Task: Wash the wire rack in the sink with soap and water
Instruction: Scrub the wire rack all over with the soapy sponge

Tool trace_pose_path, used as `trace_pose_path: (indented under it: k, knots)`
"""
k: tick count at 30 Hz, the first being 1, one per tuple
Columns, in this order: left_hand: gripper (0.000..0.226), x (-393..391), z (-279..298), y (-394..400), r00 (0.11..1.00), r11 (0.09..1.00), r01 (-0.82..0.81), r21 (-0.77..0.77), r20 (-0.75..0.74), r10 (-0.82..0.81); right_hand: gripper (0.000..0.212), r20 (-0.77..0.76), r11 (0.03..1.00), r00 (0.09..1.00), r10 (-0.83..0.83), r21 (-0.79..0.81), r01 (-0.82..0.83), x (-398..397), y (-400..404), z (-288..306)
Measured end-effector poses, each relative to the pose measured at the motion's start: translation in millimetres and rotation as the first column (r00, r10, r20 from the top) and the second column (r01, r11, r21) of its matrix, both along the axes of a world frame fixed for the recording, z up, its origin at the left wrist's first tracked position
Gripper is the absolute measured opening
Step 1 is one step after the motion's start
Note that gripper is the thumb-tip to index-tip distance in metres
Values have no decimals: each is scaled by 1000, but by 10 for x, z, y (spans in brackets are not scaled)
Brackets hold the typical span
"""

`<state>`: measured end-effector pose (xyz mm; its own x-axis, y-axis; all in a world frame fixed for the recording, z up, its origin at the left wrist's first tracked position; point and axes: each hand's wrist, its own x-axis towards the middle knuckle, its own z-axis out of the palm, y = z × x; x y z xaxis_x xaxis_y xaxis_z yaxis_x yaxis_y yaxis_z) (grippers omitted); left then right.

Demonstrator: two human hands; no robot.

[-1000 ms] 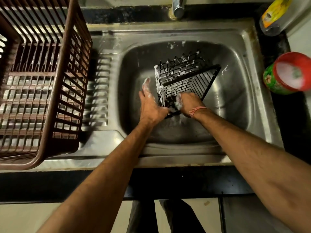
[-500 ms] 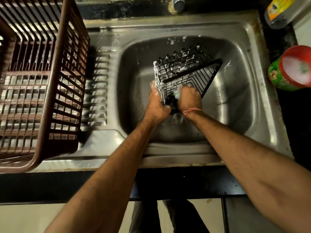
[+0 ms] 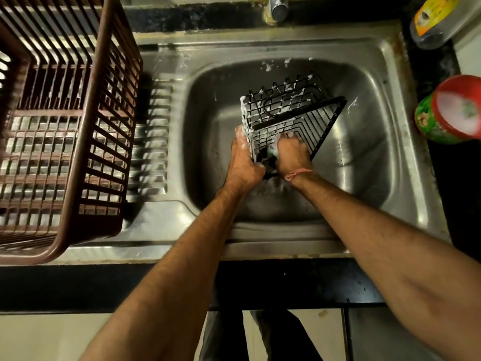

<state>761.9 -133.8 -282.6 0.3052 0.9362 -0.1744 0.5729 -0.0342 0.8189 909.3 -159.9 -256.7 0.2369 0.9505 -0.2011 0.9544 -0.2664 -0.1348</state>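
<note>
Rack [image 3: 289, 110]: a black wire rack was held tilted inside the sink [image 3: 395, 142], right of the bowl's centre, its near corner between the two hands; suds clung to its left edge and wires.
Left hand [image 3: 244, 162]: its fingers were curled round the rack's left edge, gripping it from outside.
Right hand [image 3: 290, 152]: its fingers were curled and pressed against the wires of the near panel; something pale showed under them, but whether a scrubber or only foam was held could not be told.
Handling: the rack was judged light and stiff, not fragile, and slippery under soap; thin wires would likely bite into fingers if squeezed hard.
Hold: a frame edge or corner, where wires meet, was judged the surest place; a single mid-panel wire would offer less control.
Surface: a steel bowl, wet and flecked with foam on its far wall; a dropped rack would likely slide and clatter, not break.
Tap [image 3: 278, 9]: seen at the far edge; no water was seen running.
Room: a brown basket [image 3: 78, 152] stood on the ribbed drainboard at left; a red-lidded jar [image 3: 453, 113] and a bottle [image 3: 437, 19] stood on the dark counter at right, well apart from the rack.
</note>
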Motion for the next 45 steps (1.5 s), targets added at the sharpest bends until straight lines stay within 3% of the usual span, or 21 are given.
trace_pose_path:
  k: [2, 4, 5, 7, 10, 12, 16, 18, 20, 22, 24, 26, 31, 35, 37, 40, 41, 43, 45]
  knots:
    - [89, -8, 26, -21, 1000, 1000, -4, -13, -4, 4, 11, -130, 997, 989, -67, -36, 63, -148, 14, -10]
    - [91, -19, 65, -38, 999, 998, -27, -52, 17, 28, 24, -306, 990, 943, -129, 12, 140, -213, 21, -119]
    - [89, -18, 74, -32, 999, 998, -35, -60, 15, 36, 22, -315, 994, 944, -96, 11, 105, -195, 36, -188]
    - [82, -13, 74, -23, 1000, 999, -21, -27, 10, 21, 16, -313, 992, 945, 98, -50, -119, -182, 21, -118]
    - [83, -25, 71, -14, 1000, 999, -13, -31, 15, 14, 23, -365, 931, 920, 144, -264, -251, -67, 45, 3]
    - [85, -23, 101, -33, 1000, 1000, -21, -12, 16, 21, 19, -347, 932, 936, 58, -317, -176, 98, 81, 124]
    - [81, 16, 244, -97, 993, 999, -39, -18, 114, 41, 12, -120, 995, 992, -26, -103, 14, 154, 97, 105]
    - [83, 25, 285, -119, 990, 999, -43, -29, 130, 47, 15, -145, 987, 976, -160, -37, 156, -3, 52, 9]
    - [95, 23, 274, -132, 990, 999, -43, -32, 133, 47, 19, -384, 902, 830, -404, -18, 431, -89, 17, -58]
    - [98, 10, 277, -129, 990, 998, -46, -43, 134, 51, 16, -603, 765, 596, -531, -38, 643, -123, 42, -38]
    - [93, 11, 290, -130, 989, 998, -38, -41, 141, 43, 19, -724, 670, 426, -543, -67, 739, -117, 91, -34]
    - [90, 18, 264, -119, 990, 999, -26, -19, 135, 28, 25, -753, 682, 375, -541, -132, 720, -158, 97, 5]
    - [88, 22, 273, -138, 986, 996, -57, -73, 156, 67, 34, -728, 663, 402, -554, -95, 742, -237, 54, -73]
    - [89, 31, 285, -150, 990, 995, -60, -83, 120, 69, 20, -733, 767, 464, -497, -122, 630, -244, 30, -38]
    - [96, 24, 271, -142, 988, 991, -77, -109, 124, 90, 9, -702, 854, 567, -432, -118, 506, -310, -14, -49]
    - [99, 4, 224, -134, 990, 990, -81, -112, 105, 93, 19, -542, 963, 806, -239, -26, 268, -212, -48, 29]
    - [96, -7, 196, -125, 993, 994, -73, -84, 86, 81, 16, -517, 994, 849, -104, -72, 78, -144, -64, 87]
    - [92, -14, 153, -111, 996, 996, -63, -60, 57, 66, 19, -469, 960, 878, 92, -192, -203, 41, -78, 210]
    - [88, -6, 167, -99, 997, 997, -59, -42, 49, 61, 20, -401, 935, 903, 157, -235, -266, 212, -66, 274]
